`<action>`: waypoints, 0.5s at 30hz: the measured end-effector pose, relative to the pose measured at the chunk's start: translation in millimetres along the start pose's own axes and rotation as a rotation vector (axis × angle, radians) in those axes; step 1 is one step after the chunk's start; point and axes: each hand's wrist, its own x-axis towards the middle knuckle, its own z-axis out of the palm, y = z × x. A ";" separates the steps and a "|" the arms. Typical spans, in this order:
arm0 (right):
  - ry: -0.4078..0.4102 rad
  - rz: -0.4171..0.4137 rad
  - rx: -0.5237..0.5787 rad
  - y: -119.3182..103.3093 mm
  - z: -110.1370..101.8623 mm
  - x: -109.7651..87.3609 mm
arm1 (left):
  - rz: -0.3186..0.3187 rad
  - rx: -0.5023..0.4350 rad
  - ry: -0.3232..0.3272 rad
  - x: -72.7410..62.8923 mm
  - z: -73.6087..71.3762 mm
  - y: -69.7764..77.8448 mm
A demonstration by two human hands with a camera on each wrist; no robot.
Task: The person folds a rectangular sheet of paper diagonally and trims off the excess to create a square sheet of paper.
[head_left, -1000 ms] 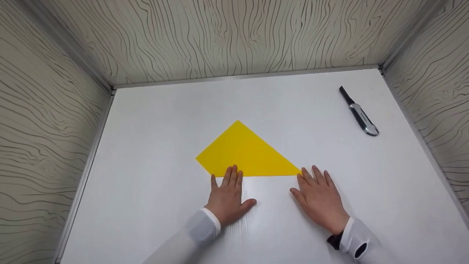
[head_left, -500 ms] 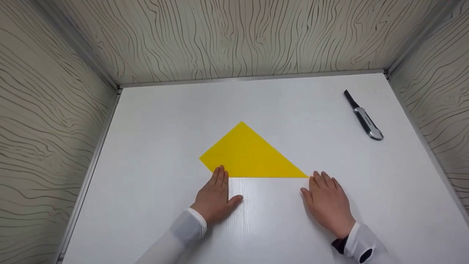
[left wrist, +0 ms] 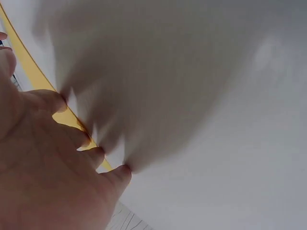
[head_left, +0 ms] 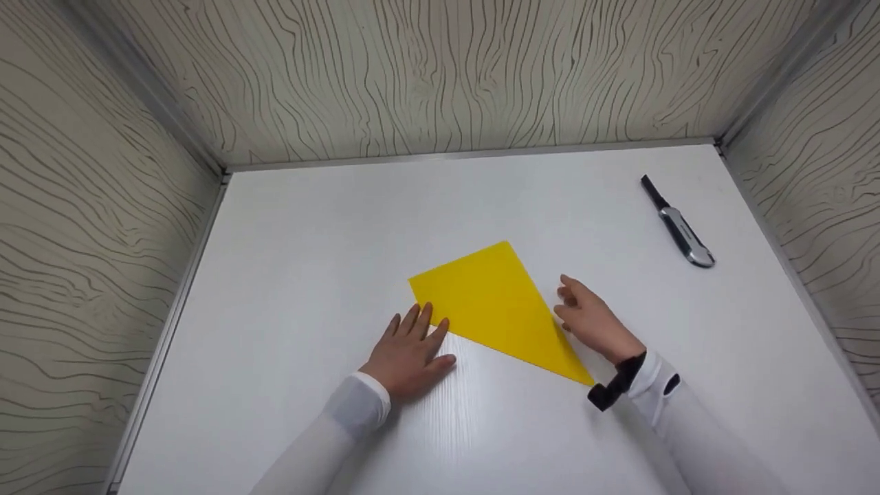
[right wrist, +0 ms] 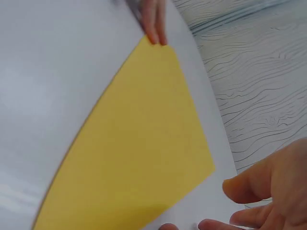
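Note:
A yellow sheet of paper (head_left: 498, 309), folded into a four-sided shape with one long point, lies turned at a slant on the white table. My left hand (head_left: 407, 357) is spread flat, its fingertips on the paper's lower-left edge. In the left wrist view those fingers (left wrist: 91, 153) line up along the yellow edge. My right hand (head_left: 595, 323) is just off the paper's right edge, fingers bent loosely around nothing. The right wrist view has its thumb (right wrist: 249, 184) held apart from the other fingers, beside the paper's corner. The paper's long point reaches the dark band on the right wrist.
A utility knife (head_left: 680, 227) with a grey and black handle lies at the table's back right, its black end pointing away. Walls with a wood-line pattern (head_left: 426, 75) enclose the white table (head_left: 309, 227) at the back and both sides.
The paper has turned clockwise, its long point swinging toward me and its top corner going right. My right hand has left that point and moved up beside the right edge, fingers now bent.

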 end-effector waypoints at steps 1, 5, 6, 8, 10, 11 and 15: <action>-0.011 0.026 0.038 -2.7 0.5 2.6 | 0.001 -0.003 -0.003 0.8 0.0 -0.4; -0.025 0.068 0.084 -10.7 3.8 9.2 | 0.012 0.004 -0.008 2.5 -0.1 -2.4; -0.025 0.069 0.076 -11.9 4.7 10.0 | 0.015 0.005 -0.008 2.6 -0.2 -2.9; -0.024 0.060 0.045 -14.2 6.8 11.0 | 0.022 0.007 -0.008 2.7 -0.6 -3.8; -0.018 0.055 0.008 -15.9 9.4 12.1 | 0.025 0.007 -0.010 2.8 -0.9 -4.4; -0.015 0.049 -0.011 -16.8 10.6 12.6 | 0.025 0.009 -0.011 2.8 -0.9 -4.6; 0.003 0.048 -0.019 -17.7 15.1 15.4 | 0.027 0.017 -0.008 3.7 1.0 -5.0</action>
